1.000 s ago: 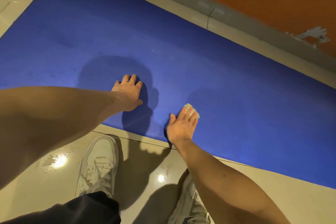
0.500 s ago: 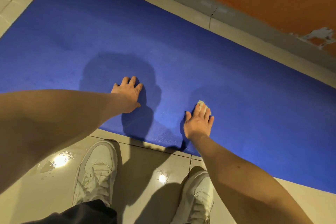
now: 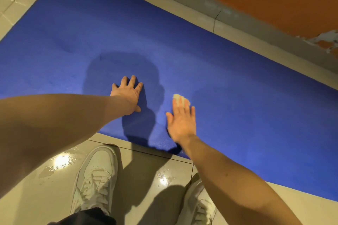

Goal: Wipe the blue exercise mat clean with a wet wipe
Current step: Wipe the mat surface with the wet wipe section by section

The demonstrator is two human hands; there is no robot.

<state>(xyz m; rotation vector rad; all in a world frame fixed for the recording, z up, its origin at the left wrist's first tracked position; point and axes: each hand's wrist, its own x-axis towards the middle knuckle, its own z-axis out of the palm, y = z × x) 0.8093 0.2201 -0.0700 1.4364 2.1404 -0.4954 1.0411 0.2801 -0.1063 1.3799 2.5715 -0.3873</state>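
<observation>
blue mat (image 3: 237, 87) on tile floor (image 3: 144, 175), left hand (image 3: 128, 94) splayed, right hand (image 3: 182, 124) flat pressing wipe (image 3: 177, 96)

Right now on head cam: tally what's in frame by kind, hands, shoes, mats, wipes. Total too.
hands: 2, left hand and right hand
white shoes: 2, left shoe and right shoe
blue mat: 1
wet wipe: 1
total: 6

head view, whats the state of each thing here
blue mat: unrolled, lying flat
left hand: flat on blue mat, fingers spread
right hand: fingers straight, pressing wet wipe down
wet wipe: bunched, peeking past the fingertips
floor tiles: glinting wet spots
</observation>
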